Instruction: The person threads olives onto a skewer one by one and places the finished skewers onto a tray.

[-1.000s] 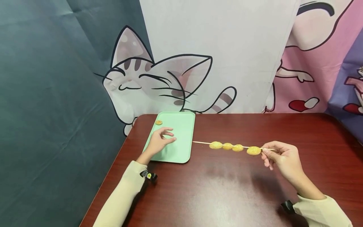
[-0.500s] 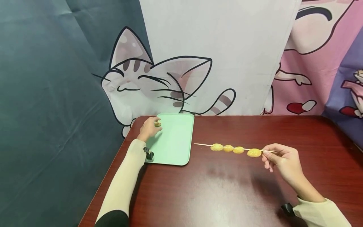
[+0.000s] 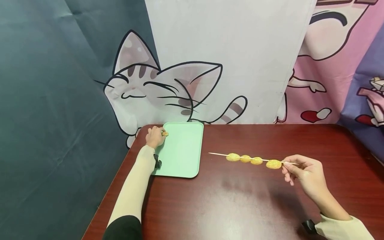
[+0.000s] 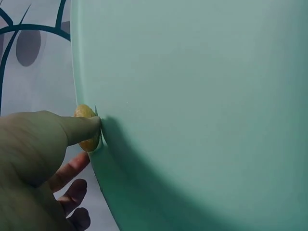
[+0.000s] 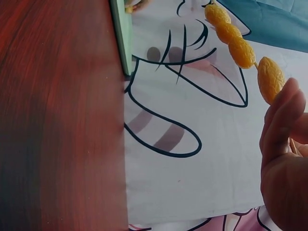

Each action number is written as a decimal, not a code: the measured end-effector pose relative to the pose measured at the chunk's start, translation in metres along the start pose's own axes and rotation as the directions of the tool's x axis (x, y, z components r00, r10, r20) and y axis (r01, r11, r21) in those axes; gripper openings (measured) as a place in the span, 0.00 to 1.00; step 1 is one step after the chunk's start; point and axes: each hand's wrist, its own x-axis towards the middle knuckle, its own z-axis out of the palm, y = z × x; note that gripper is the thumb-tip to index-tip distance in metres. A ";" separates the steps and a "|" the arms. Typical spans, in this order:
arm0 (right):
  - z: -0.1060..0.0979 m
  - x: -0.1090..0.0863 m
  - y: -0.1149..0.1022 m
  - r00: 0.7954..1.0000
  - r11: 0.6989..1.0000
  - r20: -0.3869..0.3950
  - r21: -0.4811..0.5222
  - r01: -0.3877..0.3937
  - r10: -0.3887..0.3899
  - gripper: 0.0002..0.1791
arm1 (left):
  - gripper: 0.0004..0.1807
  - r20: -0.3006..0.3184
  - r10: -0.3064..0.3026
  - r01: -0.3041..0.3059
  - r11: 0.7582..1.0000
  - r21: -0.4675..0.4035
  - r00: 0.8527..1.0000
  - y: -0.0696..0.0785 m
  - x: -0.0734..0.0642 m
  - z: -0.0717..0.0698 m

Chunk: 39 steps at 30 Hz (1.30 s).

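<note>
My left hand [image 3: 155, 137] reaches over the far left edge of a pale green tray [image 3: 183, 150]. Its thumb lies across a small yellow-brown oval piece [image 4: 86, 139], pinching it against the tray's rim side; the index fingertip behind is hidden. Out over the table, my right hand [image 3: 307, 171] pinches the blunt end of a thin wooden skewer [image 3: 217, 154]. Several wrinkled yellow oval pieces [image 3: 256, 161] are threaded on it, with a small gap before the piece [image 5: 270, 79] nearest the fingers. The skewer's bare pointed tip faces left, toward the tray.
The tray rests on the left of a dark red-brown wooden table [image 3: 240, 200]. Behind the table's far edge hangs a backdrop [image 3: 255, 50] printed with a cartoon cat. A dark green cloth [image 3: 54, 116] hangs at the left.
My left hand has moved from above the tray to its far left edge and taken hold of the oval piece. The right hand keeps holding the loaded skewer, almost unmoved.
</note>
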 end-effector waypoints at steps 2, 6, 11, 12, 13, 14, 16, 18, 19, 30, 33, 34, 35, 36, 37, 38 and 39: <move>0.001 0.000 0.001 1.000 1.000 -0.006 0.001 -0.007 0.007 0.10 | 0.19 -0.002 -0.002 0.002 1.000 0.020 1.000 0.000 -0.001 -0.001; 0.001 0.001 0.000 1.000 1.000 -0.014 -0.007 -0.015 0.015 0.10 | 0.18 -0.023 0.045 -0.045 0.999 -0.004 0.999 0.000 -0.005 -0.005; -0.003 0.001 -0.001 1.000 1.000 -0.013 -0.014 0.007 -0.007 0.10 | 0.17 -0.067 0.183 -0.195 0.945 -0.264 0.981 0.015 -0.017 -0.010; -0.004 0.001 -0.001 1.000 1.000 -0.015 -0.011 0.011 -0.012 0.10 | 0.17 -0.082 0.218 -0.233 0.916 -0.328 0.972 0.020 -0.020 -0.011; -0.004 0.001 -0.001 1.000 1.000 -0.019 -0.010 0.014 -0.014 0.10 | 0.17 -0.100 0.252 -0.271 0.883 -0.382 0.962 0.025 -0.025 -0.014; -0.004 0.001 -0.002 1.000 1.000 -0.022 -0.007 0.015 -0.016 0.10 | 0.17 -0.120 0.286 -0.309 0.847 -0.432 0.951 0.031 -0.030 -0.016; -0.004 0.002 -0.002 1.000 1.000 -0.023 0.006 0.021 -0.021 0.10 | 0.17 -0.169 0.355 -0.391 0.778 -0.491 0.919 0.042 -0.040 -0.021; -0.003 0.003 -0.002 0.999 0.999 -0.024 0.021 0.026 -0.025 0.10 | 0.16 -0.199 0.412 -0.450 0.708 -0.544 0.889 0.054 -0.052 -0.026; -0.003 0.003 -0.002 0.999 0.999 -0.027 0.025 0.026 -0.025 0.10 | 0.15 -0.206 0.438 -0.472 0.676 -0.567 0.875 0.060 -0.057 -0.029; -0.007 0.003 -0.005 0.998 0.998 -0.041 0.042 0.055 -0.053 0.11 | 0.14 -0.107 0.544 -0.387 0.431 -0.815 0.832 0.109 -0.108 -0.047; -0.010 0.003 -0.006 0.997 0.996 -0.029 0.047 0.070 -0.069 0.10 | 0.13 -0.082 0.555 -0.325 0.355 -0.876 0.828 0.115 -0.116 -0.046; -0.011 0.002 -0.006 0.997 0.996 -0.027 0.050 0.074 -0.073 0.10 | 0.12 -0.071 0.559 -0.298 0.325 -0.897 0.826 0.117 -0.119 -0.045; -0.012 0.002 -0.007 0.997 0.996 -0.025 0.052 0.079 -0.078 0.10 | 0.12 -0.061 0.564 -0.267 0.290 -0.919 0.824 0.119 -0.121 -0.044; -0.013 0.002 -0.007 0.996 0.995 -0.024 0.055 0.083 -0.082 0.10 | 0.11 -0.048 0.564 -0.232 0.259 -0.938 0.824 0.120 -0.123 -0.042; -0.013 0.001 -0.007 0.996 0.995 -0.023 0.057 0.087 -0.086 0.11 | 0.11 -0.032 0.561 -0.193 0.232 -0.953 0.827 0.122 -0.125 -0.041; -0.014 0.001 -0.008 0.996 0.994 -0.022 0.056 0.089 -0.087 0.11 | 0.11 -0.017 0.557 -0.159 0.207 -0.965 0.830 0.123 -0.127 -0.039; -0.015 0.001 -0.008 0.996 0.994 -0.020 0.061 0.088 -0.087 0.11 | 0.11 -0.003 0.551 -0.127 0.187 -0.974 0.835 0.125 -0.129 -0.037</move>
